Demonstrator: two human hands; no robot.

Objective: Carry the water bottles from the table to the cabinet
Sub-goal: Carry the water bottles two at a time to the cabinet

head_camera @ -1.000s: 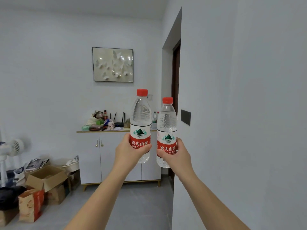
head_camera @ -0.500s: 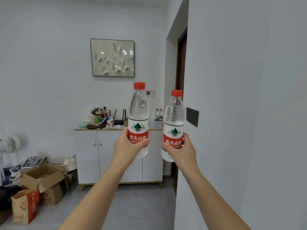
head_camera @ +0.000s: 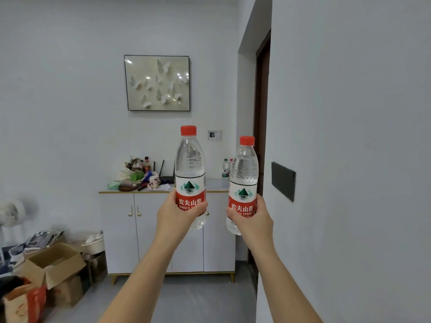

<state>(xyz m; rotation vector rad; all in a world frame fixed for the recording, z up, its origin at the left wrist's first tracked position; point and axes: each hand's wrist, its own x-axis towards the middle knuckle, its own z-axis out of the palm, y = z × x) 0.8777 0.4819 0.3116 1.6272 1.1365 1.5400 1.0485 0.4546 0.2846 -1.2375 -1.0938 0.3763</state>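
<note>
I hold two clear water bottles with red caps and red labels upright in front of me. My left hand (head_camera: 178, 213) grips the left bottle (head_camera: 189, 164) around its label. My right hand (head_camera: 253, 219) grips the right bottle (head_camera: 245, 171) the same way, slightly lower. Straight ahead against the far wall stands the white cabinet (head_camera: 121, 229) with gold handles. Two small bottles (head_camera: 225, 168) stand at the right end of its top.
Bags, a router and clutter (head_camera: 140, 177) fill the cabinet top's left half. A white wall corner (head_camera: 326, 159) with a dark switch plate (head_camera: 283, 180) is close on my right. Cardboard boxes (head_camera: 53, 264), a paper bag and a fan (head_camera: 12, 213) crowd the floor at left.
The cabinet has grown larger in view as I walk toward it. My two hands have drifted slightly apart, with the bottles still upright in them.
</note>
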